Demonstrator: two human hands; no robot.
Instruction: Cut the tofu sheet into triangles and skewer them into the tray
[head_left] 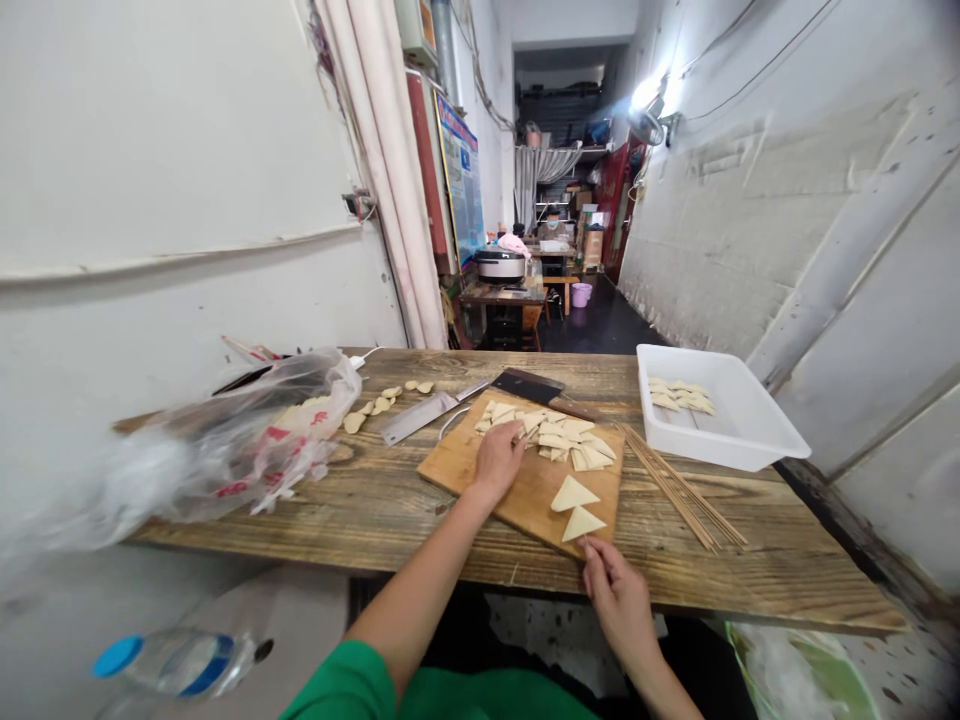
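My right hand [616, 590] is closed at the board's near edge, pinching the end of a thin skewer [582, 541]. Two pale triangular slices [576, 508] lie in line with that skewer, one behind the other. The rest of the skewer is hidden by the slices. My left hand [501, 462] rests over the left part of the wooden cutting board [465, 473]. Its fingertips are pinched at a pale triangular slice [532, 422] on the edge of a pile of similar slices [570, 436]. What kind of food the slices are, I cannot tell.
Loose bamboo skewers [679, 490] lie right of the board, before a white plastic tray [735, 440] holding skewered slices [681, 395]. A cleaver [431, 412] and a dark-bladed knife [525, 386] lie behind the board. A plastic bag [255, 450] spreads on the left. Pale scraps [379, 405] lie near it.
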